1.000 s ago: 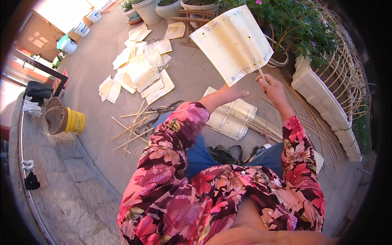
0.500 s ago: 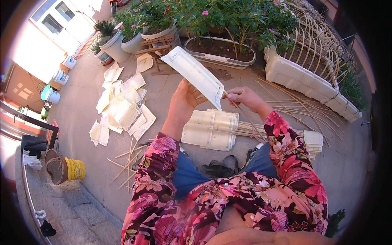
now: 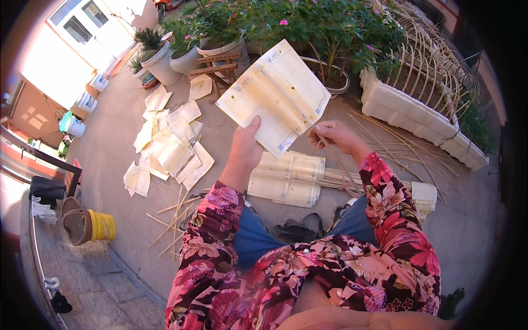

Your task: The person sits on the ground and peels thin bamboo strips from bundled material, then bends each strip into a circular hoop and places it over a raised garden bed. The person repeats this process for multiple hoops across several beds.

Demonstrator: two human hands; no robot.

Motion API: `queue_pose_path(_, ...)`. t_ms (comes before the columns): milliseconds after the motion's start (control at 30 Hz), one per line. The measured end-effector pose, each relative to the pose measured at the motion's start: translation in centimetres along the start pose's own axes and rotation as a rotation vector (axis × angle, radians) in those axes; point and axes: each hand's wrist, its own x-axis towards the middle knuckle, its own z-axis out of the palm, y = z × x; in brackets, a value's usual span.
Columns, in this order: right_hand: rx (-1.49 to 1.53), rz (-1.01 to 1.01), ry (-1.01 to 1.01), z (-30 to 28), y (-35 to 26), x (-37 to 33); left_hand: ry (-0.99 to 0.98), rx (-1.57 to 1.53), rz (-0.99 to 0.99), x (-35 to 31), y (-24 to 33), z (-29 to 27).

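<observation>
My left hand (image 3: 245, 144) grips a pale yellow, printed paper sheet (image 3: 278, 96) by its lower left edge, thumb on the face. Raised in front of me, the sheet shows its broad side, with faint lines and small dark spots. Close to its lower right corner, my right hand (image 3: 336, 135) is closed on a thin bamboo stick (image 3: 345, 171) that slopes down toward my knee. Whether the stick's tip touches the sheet is hidden by the fingers. Below the hands lies a stack of similar sheets (image 3: 286, 179) on the ground, with several sticks (image 3: 335, 179) running out to the right.
Loose sheets (image 3: 170, 148) are heaped at left, and sticks (image 3: 176, 217) lie near my left knee. More long sticks (image 3: 410, 146) lie at right beside a white foam planter (image 3: 418, 118). Potted plants (image 3: 159, 63), a wooden stool (image 3: 217, 69) and a yellow bucket (image 3: 102, 226) stand around.
The sheet has turned from a narrow slant to show its broad face. My left thumb now presses on its front, and the right hand with the stick has shifted slightly down.
</observation>
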Motion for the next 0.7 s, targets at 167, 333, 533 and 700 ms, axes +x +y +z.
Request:
queue_pose_path(167,0.392,-0.216,-0.028,1.6,-1.2,0.2,0.011,-0.017,0.0,0.1,-1.1,-1.0)
queue_pose_path(333,0.228,-0.373,0.253,3.7,-2.4,1.1,0.081,0.031,0.064,0.7,-2.1,-1.0)
queue_pose_path(533,-0.639,-0.439,0.473,4.6,-1.2,0.6,0.097,0.037,-0.036,0.4,-1.1,-0.4)
queue_pose_path(700,-1.261,-0.899,0.572,4.7,-1.1,0.1,-0.195,-0.017,-0.105,-0.1,-1.2,0.9)
